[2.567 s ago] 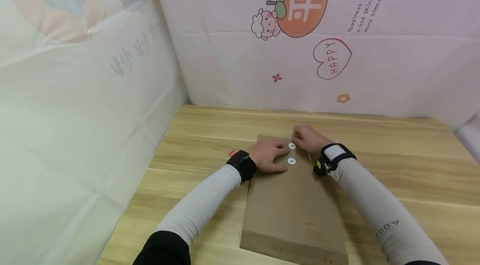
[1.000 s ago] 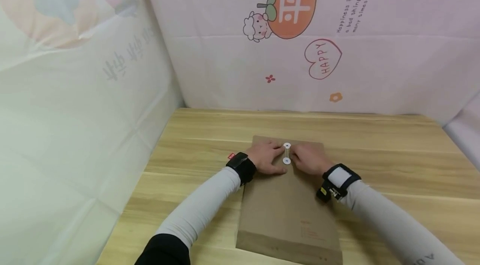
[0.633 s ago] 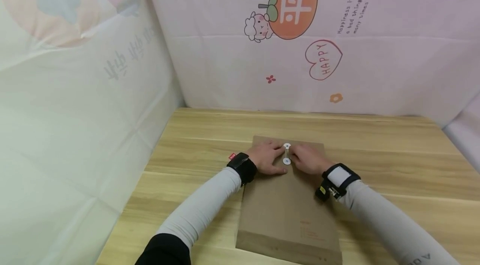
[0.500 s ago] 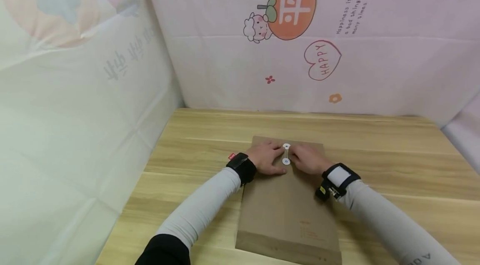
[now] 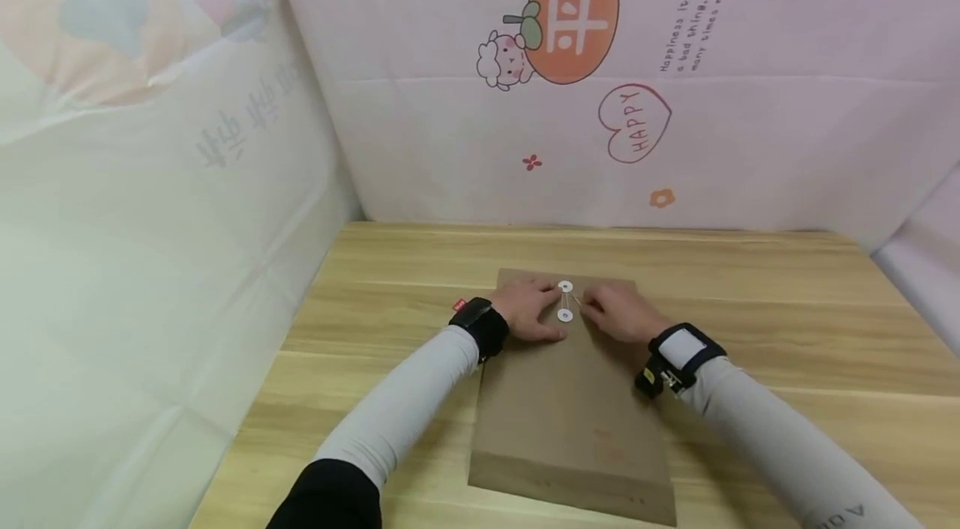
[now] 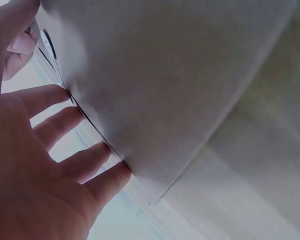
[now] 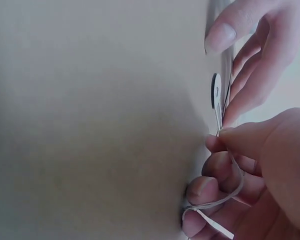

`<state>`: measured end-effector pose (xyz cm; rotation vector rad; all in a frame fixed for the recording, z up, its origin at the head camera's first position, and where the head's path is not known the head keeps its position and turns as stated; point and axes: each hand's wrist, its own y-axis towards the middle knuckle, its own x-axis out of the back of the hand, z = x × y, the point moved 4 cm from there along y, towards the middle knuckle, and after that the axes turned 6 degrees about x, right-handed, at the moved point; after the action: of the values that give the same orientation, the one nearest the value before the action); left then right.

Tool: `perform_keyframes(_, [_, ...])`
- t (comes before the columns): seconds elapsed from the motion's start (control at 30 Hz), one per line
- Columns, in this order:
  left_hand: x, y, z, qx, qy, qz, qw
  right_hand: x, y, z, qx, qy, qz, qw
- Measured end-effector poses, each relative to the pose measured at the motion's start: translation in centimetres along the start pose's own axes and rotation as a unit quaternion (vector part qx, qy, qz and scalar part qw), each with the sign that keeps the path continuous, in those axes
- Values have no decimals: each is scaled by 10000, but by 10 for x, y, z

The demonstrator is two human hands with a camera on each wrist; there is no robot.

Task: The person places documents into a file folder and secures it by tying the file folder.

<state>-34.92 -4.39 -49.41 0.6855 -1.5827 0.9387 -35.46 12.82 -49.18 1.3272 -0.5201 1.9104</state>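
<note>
A brown kraft document envelope (image 5: 562, 404), thick at its near end, lies flat with two white button discs near its far end. Thin string runs between the upper disc (image 5: 565, 286) and the lower disc (image 5: 565, 316). To their left, my left hand (image 5: 527, 312) rests on the envelope with fingers spread; its fingertips press along the flap edge in the left wrist view. Just right of the discs, my right hand (image 5: 621, 312) pinches the string (image 7: 210, 205) between thumb and index finger. A loop of it hangs across the other, curled fingers in the right wrist view.
The envelope lies on a light wood-grain table (image 5: 420, 262). A white printed cloth (image 5: 450, 146) rises behind the table's far edge, and another pale cloth (image 5: 150, 262) hangs along the left side.
My right hand has come from beyond the upper disc down to the discs' right side, then shifted slightly away from them, drawing the string out. The left hand stays in place on the envelope.
</note>
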Motion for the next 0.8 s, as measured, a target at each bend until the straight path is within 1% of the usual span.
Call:
perform_keyframes(0.17, [9,5,5,132,-193,44,9997,4,2,1,-33,117,2,9999])
perform_keyframes(0.3, [14,10,11,234,-211,69,9995,6,2,2,-47,118,27,9999])
perform_keyframes(0.4, [15,16,16,293,-136,126,9994,7,2,2,-69,89,16,9999])
perform_keyframes(0.53, [13,24,20,348,-25,101,9993,6,3,3,-128,110,-10,9999])
perform_keyframes(0.63, [10,21,17,274,106,-34,9996,3,3,4,-88,139,48,9999])
perform_keyframes(0.8, [4,3,3,-42,339,-172,9993,-2,0,3,-2,178,165,9997])
